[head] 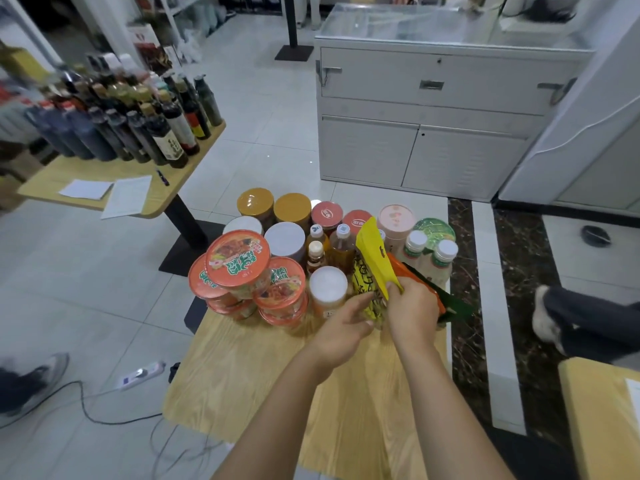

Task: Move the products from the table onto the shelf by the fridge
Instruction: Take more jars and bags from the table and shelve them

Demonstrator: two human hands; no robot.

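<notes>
Tilted, the yellow packet (372, 252) stands gripped low by the right hand (414, 315); the left hand (343, 329) pinches it alongside.

Pale tiled floor (270, 133), white cabinet (367, 150), wooden side table (195, 155)

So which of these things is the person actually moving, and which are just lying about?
Job: yellow packet, noodle bowls, drink bottles, jars, all on the table.
Lying about: sauce bottles, papers, power strip, cabinet.
</notes>
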